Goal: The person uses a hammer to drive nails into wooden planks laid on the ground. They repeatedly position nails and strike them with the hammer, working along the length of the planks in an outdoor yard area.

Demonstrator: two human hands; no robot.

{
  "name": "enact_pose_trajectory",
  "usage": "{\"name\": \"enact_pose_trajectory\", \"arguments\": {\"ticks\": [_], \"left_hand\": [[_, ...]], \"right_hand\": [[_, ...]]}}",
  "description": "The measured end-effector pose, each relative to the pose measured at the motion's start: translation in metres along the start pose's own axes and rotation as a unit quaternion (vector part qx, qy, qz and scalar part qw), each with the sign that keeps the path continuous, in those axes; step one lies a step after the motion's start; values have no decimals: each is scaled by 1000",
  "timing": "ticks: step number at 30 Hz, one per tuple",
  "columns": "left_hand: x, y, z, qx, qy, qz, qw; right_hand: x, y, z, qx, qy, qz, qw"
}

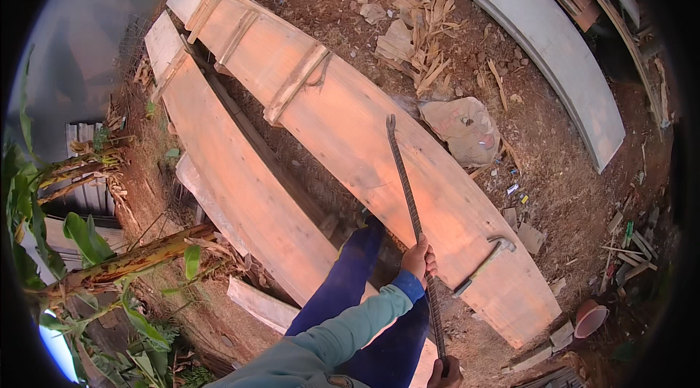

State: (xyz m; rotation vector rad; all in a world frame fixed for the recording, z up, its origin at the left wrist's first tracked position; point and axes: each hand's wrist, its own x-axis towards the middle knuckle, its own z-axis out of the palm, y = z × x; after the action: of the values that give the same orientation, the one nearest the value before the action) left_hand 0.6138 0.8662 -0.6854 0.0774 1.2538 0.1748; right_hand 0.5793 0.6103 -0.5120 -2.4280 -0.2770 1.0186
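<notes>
A long ribbed steel pry bar [407, 185], which looks made from rebar, slants over a wide wooden panel [350, 109]; its forked claw end points away from me. My left hand [418, 263] is wrapped around the bar below its middle. Lower down, at the bottom edge of the picture, my right hand [445, 374] grips the bar near its other end. A claw hammer [486, 265] lies across the near part of the panel, to the right of my left hand. Narrow wooden battens [298, 83] cross the panel's far half.
A second long wooden panel [235, 158] lies to the left, with a gap between the two. A grey board [525, 32] curves along the right. A crumpled paper sack [465, 128] and a reddish bucket [590, 318] are on the dirt. Banana plants [136, 251] grow at left.
</notes>
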Motion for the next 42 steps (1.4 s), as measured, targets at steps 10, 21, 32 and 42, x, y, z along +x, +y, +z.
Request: {"name": "enact_pose_trajectory", "arguments": {"ticks": [10,21,32,42], "left_hand": [[28,208,46,-181,-84,17,980],[34,350,99,-299,-133,-75,942],[-15,420,158,-295,-70,-134,944],[81,278,105,-174,-62,21,982]], "right_hand": [[106,-249,-36,-152,3,-186,971],[146,-466,-59,-356,1,-221,908],[175,-570,-95,-429,10,-271,861],[203,-292,-53,-298,17,-260,918]]}}
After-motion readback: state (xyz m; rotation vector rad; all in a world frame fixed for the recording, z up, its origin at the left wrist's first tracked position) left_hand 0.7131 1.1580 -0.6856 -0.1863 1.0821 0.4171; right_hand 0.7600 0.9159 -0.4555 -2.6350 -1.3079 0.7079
